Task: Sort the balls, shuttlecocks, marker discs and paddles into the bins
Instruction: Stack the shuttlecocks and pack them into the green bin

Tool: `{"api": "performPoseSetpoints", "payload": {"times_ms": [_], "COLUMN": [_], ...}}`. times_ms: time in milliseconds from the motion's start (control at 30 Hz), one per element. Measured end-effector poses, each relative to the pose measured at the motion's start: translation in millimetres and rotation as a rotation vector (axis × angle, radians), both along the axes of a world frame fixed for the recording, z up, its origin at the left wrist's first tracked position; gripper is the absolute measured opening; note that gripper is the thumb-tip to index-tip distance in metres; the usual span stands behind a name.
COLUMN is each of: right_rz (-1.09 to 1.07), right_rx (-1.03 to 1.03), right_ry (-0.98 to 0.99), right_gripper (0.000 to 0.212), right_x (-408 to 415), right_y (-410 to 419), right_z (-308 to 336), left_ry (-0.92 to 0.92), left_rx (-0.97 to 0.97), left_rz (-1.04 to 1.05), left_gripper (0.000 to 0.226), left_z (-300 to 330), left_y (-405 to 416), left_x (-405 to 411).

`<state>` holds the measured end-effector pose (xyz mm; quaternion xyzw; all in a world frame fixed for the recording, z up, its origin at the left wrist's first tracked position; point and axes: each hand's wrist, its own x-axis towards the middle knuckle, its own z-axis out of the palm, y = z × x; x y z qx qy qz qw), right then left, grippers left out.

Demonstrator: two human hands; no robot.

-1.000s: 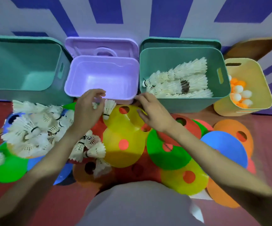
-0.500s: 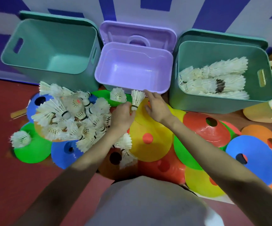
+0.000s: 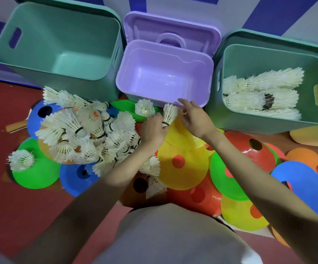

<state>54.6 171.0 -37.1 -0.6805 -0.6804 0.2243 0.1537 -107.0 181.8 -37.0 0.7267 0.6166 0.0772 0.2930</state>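
My left hand [image 3: 153, 130] grips a white shuttlecock [image 3: 170, 114] by its cork, feathers pointing up, just in front of the purple bin [image 3: 163, 54]. My right hand [image 3: 195, 119] hovers beside it with fingers spread, holding nothing, over a yellow marker disc [image 3: 183, 168]. A pile of loose shuttlecocks [image 3: 85, 130] lies on the floor to the left. The right teal bin [image 3: 230, 115] holds rows of stacked shuttlecocks [image 3: 265, 94]. Coloured marker discs [image 3: 299, 178] overlap across the floor.
A large teal bin [image 3: 59, 44] stands at the back left. A yellow bin [image 3: 310, 138] shows at the right edge. A wooden paddle handle [image 3: 17, 125] pokes out under the blue disc at left. One shuttlecock [image 3: 21, 160] sits apart on a green disc.
My left hand has taken a shuttlecock from the pile's right edge and holds it up by the cork. My right hand has come in close beside it. The view shifted left.
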Motion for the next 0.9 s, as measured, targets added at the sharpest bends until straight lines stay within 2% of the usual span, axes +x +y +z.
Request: {"api": "performPoseSetpoints", "payload": {"times_ms": [67, 167, 267, 433, 533, 633, 733, 900], "right_rz": [-0.010, -0.041, -0.022, 0.249, 0.395, 0.421, 0.456, 0.398], "right_rx": [0.054, 0.139, 0.193, 0.043, -0.086, -0.170, -0.196, -0.099], "right_ry": [0.047, 0.136, 0.162, 0.080, -0.057, -0.219, -0.289, -0.207], "right_gripper": [0.054, 0.059, 0.056, 0.057, 0.063, 0.061, 0.050, 0.043], "right_x": [0, -6, -13, -32, -45, -54, -57, -51], "right_y": [-3, -11, -12, 13, 32, 40, 42, 35], "right_z": [3, 10, 13, 8, 13, 18, 20, 18], "left_ry": [-0.101, -0.176, -0.249, -0.351, -0.406, -0.441, -0.467, -0.464], "left_rx": [-0.032, 0.019, 0.070, 0.085, 0.105, 0.131, 0.155, 0.177], "left_rz": [0.060, 0.102, 0.187, 0.284, 0.326, 0.340, 0.326, 0.308], "left_gripper": [0.025, 0.020, 0.027, 0.029, 0.027, 0.028, 0.028, 0.028], "left_z": [6, 19, 38, 49, 50, 54, 54, 55], "left_y": [-2, -8, -12, -10, -13, -17, -18, -16], "left_x": [-7, -26, -49, -77, -84, -86, -88, -92]}}
